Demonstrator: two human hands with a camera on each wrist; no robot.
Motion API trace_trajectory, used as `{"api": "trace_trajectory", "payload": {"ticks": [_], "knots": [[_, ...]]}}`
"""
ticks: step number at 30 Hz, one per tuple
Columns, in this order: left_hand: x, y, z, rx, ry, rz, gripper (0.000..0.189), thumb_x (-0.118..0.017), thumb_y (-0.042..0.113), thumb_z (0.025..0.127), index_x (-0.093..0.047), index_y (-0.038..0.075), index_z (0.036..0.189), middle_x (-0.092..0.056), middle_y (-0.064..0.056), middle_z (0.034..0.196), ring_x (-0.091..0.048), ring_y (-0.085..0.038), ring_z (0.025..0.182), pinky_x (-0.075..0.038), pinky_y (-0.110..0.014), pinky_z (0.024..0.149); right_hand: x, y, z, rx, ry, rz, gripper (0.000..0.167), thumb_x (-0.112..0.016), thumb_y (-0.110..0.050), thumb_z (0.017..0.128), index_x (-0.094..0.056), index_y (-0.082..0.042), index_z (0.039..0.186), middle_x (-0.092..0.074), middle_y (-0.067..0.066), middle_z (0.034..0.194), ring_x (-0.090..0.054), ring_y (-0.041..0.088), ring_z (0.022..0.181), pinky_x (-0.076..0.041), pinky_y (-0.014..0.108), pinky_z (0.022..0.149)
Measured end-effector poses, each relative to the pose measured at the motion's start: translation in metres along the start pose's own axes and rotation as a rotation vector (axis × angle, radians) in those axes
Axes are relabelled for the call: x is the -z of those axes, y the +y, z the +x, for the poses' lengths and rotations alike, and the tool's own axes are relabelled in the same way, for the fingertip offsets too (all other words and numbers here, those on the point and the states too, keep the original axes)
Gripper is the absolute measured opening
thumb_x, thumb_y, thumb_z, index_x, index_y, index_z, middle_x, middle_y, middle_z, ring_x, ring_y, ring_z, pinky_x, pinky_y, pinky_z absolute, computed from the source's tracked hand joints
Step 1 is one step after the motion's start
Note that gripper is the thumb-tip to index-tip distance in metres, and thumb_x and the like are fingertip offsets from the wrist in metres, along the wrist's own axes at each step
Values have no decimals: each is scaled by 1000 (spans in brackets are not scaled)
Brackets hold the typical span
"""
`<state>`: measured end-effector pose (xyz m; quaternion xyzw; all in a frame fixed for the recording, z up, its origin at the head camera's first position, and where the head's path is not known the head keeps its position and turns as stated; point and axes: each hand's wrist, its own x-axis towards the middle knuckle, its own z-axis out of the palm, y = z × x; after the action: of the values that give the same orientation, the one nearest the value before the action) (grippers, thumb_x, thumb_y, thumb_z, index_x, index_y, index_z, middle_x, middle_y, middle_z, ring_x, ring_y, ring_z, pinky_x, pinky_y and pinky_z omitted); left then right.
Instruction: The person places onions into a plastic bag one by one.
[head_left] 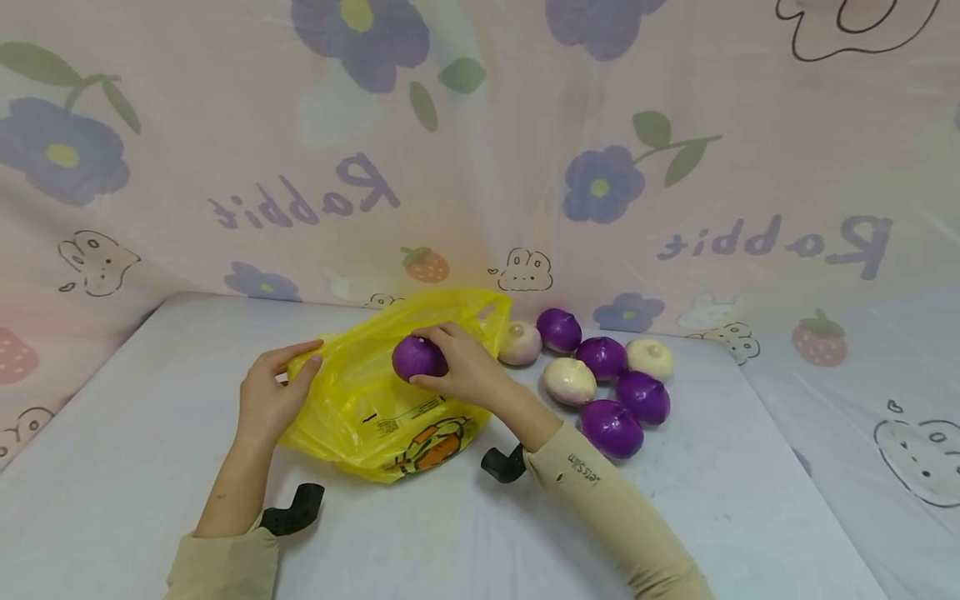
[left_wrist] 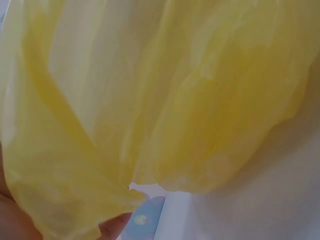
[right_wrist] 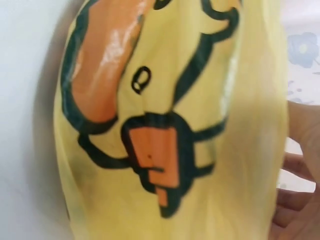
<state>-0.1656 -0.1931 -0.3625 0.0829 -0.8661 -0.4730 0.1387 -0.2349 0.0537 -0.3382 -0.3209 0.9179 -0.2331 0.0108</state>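
Note:
A yellow plastic bag (head_left: 348, 417) with an orange cartoon print stands on the table, its mouth spread wide. At its left rim my left hand (head_left: 272, 396) pinches the plastic between thumb and fingers. My right hand (head_left: 472, 371) grips a purple onion (head_left: 414, 358) at the bag's mouth. In the left wrist view the yellow plastic (left_wrist: 200, 115) covers most of the picture, with a fingertip below it. The right wrist view has the bag's printed side (right_wrist: 165, 100) in front, and part of the right hand (right_wrist: 300, 200) at the edge; the onion is hidden there.
Right of the bag lie several more purple onions (head_left: 612, 429) and white onions (head_left: 570, 382), grouped close together. A patterned cloth (head_left: 480, 167) hangs behind the white table (head_left: 420, 533). Black curved pieces (head_left: 294, 510) are attached at both wrists.

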Motion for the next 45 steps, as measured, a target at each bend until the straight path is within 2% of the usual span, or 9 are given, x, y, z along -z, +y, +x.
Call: {"api": "trace_trajectory", "payload": {"ticks": [9, 17, 29, 34, 39, 45], "knots": [[-2, 1, -1, 14, -11, -6, 36, -51, 24, 98, -60, 4, 128, -48, -22, 136, -40, -42, 125, -42, -55, 96, -10, 0, 0, -33, -72, -62, 63, -72, -38, 85, -48, -15, 138, -52, 9, 136, -53, 22, 120, -44, 38, 103], [-4, 1, -1, 22, -19, 6, 37, -51, 25, 99, -60, 4, 129, -48, -23, 136, -41, -41, 124, -42, -53, 95, -19, -1, 1, -55, -138, -76, 64, -73, -40, 83, -49, -15, 138, -50, 7, 139, -51, 21, 123, -44, 36, 104], [-5, 1, -2, 32, -8, 0, 37, -51, 24, 98, -61, 4, 127, -49, -22, 135, -41, -40, 124, -42, -53, 96, -19, -1, -5, -85, -138, -39, 65, -69, -44, 85, -47, -16, 140, -48, 6, 142, -49, 21, 127, -43, 37, 105], [-4, 0, -2, 30, -5, 1, 37, -50, 24, 98, -61, 4, 128, -48, -23, 136, -41, -42, 123, -42, -54, 97, -9, -1, -10, -90, -87, 4, 63, -66, -45, 87, -46, -17, 140, -48, 5, 141, -49, 21, 127, -41, 37, 106], [0, -2, -1, 13, -2, 18, 38, -50, 26, 98, -60, 5, 129, -47, -24, 137, -41, -44, 124, -43, -55, 96, 5, -1, -14, -59, 33, 82, 63, -67, -42, 88, -46, -16, 141, -51, 7, 139, -50, 25, 126, -40, 41, 106], [3, -4, -2, 31, -8, 10, 38, -50, 26, 99, -59, 5, 129, -46, -24, 138, -39, -46, 125, -41, -56, 97, 22, 5, -20, -36, 176, 142, 59, -70, -35, 87, -49, -14, 138, -52, 6, 139, -51, 26, 125, -42, 42, 104]]}}
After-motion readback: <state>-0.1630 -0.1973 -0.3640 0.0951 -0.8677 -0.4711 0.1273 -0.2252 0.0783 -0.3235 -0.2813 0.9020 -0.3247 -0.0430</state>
